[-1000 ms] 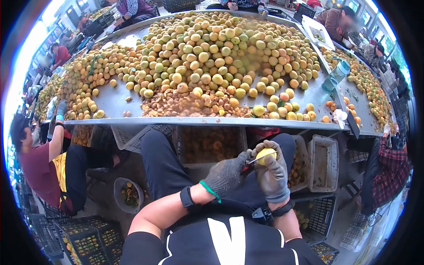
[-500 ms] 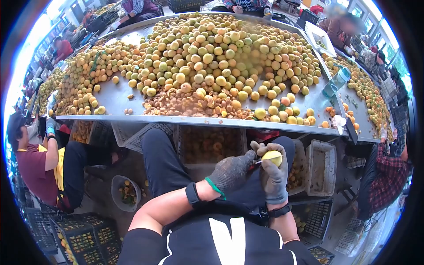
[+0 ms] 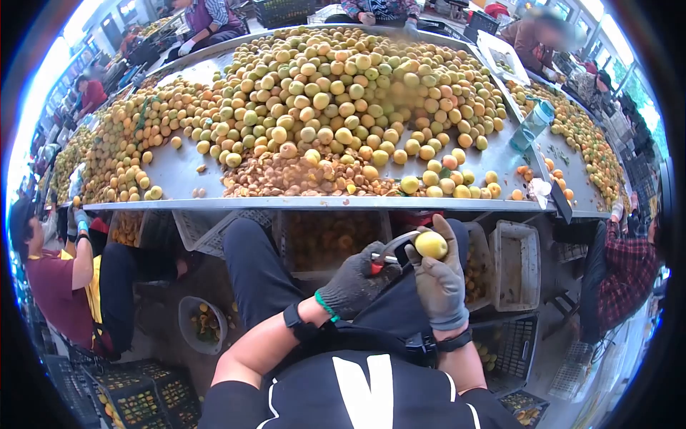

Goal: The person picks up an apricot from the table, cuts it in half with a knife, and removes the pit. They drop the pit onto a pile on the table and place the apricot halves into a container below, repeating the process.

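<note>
My left hand (image 3: 355,281), in a dark grey glove with a green cuff, is closed around a hand tool (image 3: 397,245) with a red grip and curved metal parts. The tool's curved tip reaches the near side of a yellow apricot (image 3: 431,244). That apricot sits in the fingers of my right hand (image 3: 441,286), which wears a lighter grey glove. Both hands are over my lap, just in front of the table (image 3: 314,204). A heap of apricots (image 3: 336,86) covers much of the table, with split brownish pieces (image 3: 286,174) near its front edge.
A crate (image 3: 336,239) is under the table between my knees; pale bins (image 3: 518,268) stand to the right. A bucket (image 3: 202,325) and black crates (image 3: 146,393) are at left. A bottle (image 3: 532,125) lies on the table. Co-workers (image 3: 61,286) sit around.
My left hand has drawn back slightly from the apricot, turning so the tool's red grip and curved metal show. The right fingers have shifted on the fruit. The view has moved a little.
</note>
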A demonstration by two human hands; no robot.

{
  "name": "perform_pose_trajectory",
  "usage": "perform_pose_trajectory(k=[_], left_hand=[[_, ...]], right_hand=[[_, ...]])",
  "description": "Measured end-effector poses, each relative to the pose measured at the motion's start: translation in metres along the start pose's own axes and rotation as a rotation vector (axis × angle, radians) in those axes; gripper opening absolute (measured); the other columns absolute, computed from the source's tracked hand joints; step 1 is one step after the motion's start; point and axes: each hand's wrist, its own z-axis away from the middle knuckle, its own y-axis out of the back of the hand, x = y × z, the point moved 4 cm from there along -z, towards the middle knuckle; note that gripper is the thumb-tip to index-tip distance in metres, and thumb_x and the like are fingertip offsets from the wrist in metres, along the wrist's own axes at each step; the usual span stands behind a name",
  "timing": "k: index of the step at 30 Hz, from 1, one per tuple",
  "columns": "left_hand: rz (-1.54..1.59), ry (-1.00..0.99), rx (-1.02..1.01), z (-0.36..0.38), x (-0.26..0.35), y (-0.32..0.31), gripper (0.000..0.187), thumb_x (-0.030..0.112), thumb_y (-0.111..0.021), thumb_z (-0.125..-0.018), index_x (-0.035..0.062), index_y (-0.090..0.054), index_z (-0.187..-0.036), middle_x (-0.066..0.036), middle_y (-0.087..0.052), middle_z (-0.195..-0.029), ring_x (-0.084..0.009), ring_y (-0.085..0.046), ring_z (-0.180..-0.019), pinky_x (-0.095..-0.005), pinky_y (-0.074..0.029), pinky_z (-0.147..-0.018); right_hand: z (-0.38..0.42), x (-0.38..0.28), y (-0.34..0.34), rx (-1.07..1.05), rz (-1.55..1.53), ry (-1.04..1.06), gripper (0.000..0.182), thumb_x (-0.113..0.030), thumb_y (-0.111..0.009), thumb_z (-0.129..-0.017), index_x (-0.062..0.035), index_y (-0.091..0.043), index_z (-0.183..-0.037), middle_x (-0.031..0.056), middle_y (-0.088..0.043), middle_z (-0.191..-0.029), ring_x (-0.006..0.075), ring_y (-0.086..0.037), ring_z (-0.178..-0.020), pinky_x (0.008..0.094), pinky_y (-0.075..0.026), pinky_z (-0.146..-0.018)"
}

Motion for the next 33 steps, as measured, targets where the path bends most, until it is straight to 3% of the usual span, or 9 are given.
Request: perform_pose_trajectory(k=[2, 3, 6, 11, 13, 15, 18, 26, 33], left_hand=[[0.097, 0.091, 0.049, 0.003, 0.007, 0.005, 0.024, 0.016, -0.068, -0.088, 0.0048, -0.055, -0.106, -0.015, -0.066, -0.086, -0.0205, -0.064, -0.081, -0.0336, -0.048, -0.074], [0.100, 0.091, 0.041, 0.004, 0.008, 0.006, 0.024, 0.016, -0.068, -0.088, 0.0048, -0.055, -0.106, -0.015, -0.066, -0.086, -0.0205, -0.064, -0.081, -0.0336, -0.048, -0.074], [0.042, 0.080, -0.017, 0.006, 0.010, 0.006, 0.024, 0.019, -0.067, -0.089, 0.0046, -0.056, -0.105, -0.016, -0.066, -0.086, -0.0279, -0.065, -0.080, -0.0345, -0.048, -0.073], [-0.193, 0.196, -0.184, 0.013, -0.001, -0.003, 0.030, 0.021, -0.067, -0.087, 0.0086, -0.054, -0.111, -0.021, -0.065, -0.091, -0.0425, -0.063, -0.084, -0.0426, -0.050, -0.068], [-0.216, 0.181, -0.126, 0.013, 0.000, -0.003, 0.028, 0.018, -0.068, -0.085, 0.0084, -0.056, -0.109, -0.020, -0.065, -0.089, -0.0402, -0.064, -0.084, -0.0419, -0.050, -0.069], [-0.238, 0.166, -0.067, 0.013, 0.004, 0.000, 0.026, 0.015, -0.068, -0.084, 0.0082, -0.059, -0.107, -0.018, -0.066, -0.087, -0.0380, -0.066, -0.083, -0.0412, -0.051, -0.069], [-0.323, 0.181, -0.149, 0.014, 0.010, 0.000, 0.035, 0.018, -0.069, -0.083, 0.0092, -0.053, -0.113, -0.018, -0.066, -0.093, -0.0393, -0.064, -0.084, -0.0442, -0.051, -0.069], [-0.518, 0.005, -0.095, 0.019, 0.011, -0.004, 0.033, 0.019, -0.072, -0.081, 0.0129, -0.058, -0.110, -0.015, -0.067, -0.083, -0.0369, -0.066, -0.074, -0.0434, -0.052, -0.063], [-0.531, 0.031, -0.089, 0.021, 0.011, -0.002, 0.033, 0.021, -0.073, -0.079, 0.0124, -0.058, -0.108, -0.014, -0.067, -0.081, -0.0354, -0.066, -0.073, -0.0419, -0.052, -0.062]], right_hand=[[0.002, -0.003, 0.006, -0.084, -0.031, -0.167, 0.067, 0.004, -0.063, -0.082, -0.0029, -0.036, -0.143, 0.0104, -0.050, -0.131, 0.0216, -0.056, -0.113, 0.0340, -0.044, -0.100], [0.005, -0.003, 0.009, -0.077, -0.030, -0.163, 0.067, 0.004, -0.063, -0.082, -0.0029, -0.036, -0.143, 0.0104, -0.050, -0.131, 0.0216, -0.056, -0.113, 0.0340, -0.044, -0.100], [0.012, -0.003, 0.019, -0.222, 0.686, -0.094, 0.059, -0.008, -0.070, -0.084, -0.0046, -0.043, -0.136, 0.0074, -0.053, -0.121, 0.0135, -0.056, -0.105, 0.0254, -0.047, -0.092], [0.009, -0.002, 0.020, -0.113, 0.284, -0.306, 0.069, -0.005, -0.075, -0.077, -0.0044, -0.038, -0.136, 0.0062, -0.054, -0.118, 0.0123, -0.057, -0.099, 0.0225, -0.048, -0.086], [0.011, -0.007, -0.006, -0.174, 0.111, -0.252, 0.058, -0.003, -0.073, -0.078, -0.0043, -0.043, -0.128, 0.0066, -0.052, -0.121, 0.0130, -0.056, -0.102, 0.0234, -0.048, -0.086], [0.013, -0.004, -0.002, -0.140, 0.106, -0.282, 0.054, 0.002, -0.073, -0.077, -0.0048, -0.045, -0.122, 0.0062, -0.049, -0.122, 0.0121, -0.055, -0.104, 0.0237, -0.047, -0.088], [0.011, -0.001, 0.018, -0.069, 0.537, 0.010, 0.060, 0.009, -0.076, -0.072, -0.0072, -0.045, -0.122, 0.0046, -0.051, -0.117, 0.0109, -0.054, -0.100, 0.0250, -0.046, -0.092], [0.017, 0.001, 0.006, -0.191, 0.257, -0.038, 0.051, 0.011, -0.075, -0.071, -0.0090, -0.052, -0.112, 0.0055, -0.056, -0.110, 0.0160, -0.057, -0.108, 0.0325, -0.043, -0.100], [0.018, 0.001, 0.001, -0.275, 0.204, -0.020, 0.049, 0.012, -0.071, -0.071, -0.0091, -0.052, -0.110, 0.0057, -0.056, -0.109, 0.0176, -0.058, -0.108, 0.0391, -0.038, -0.108]])
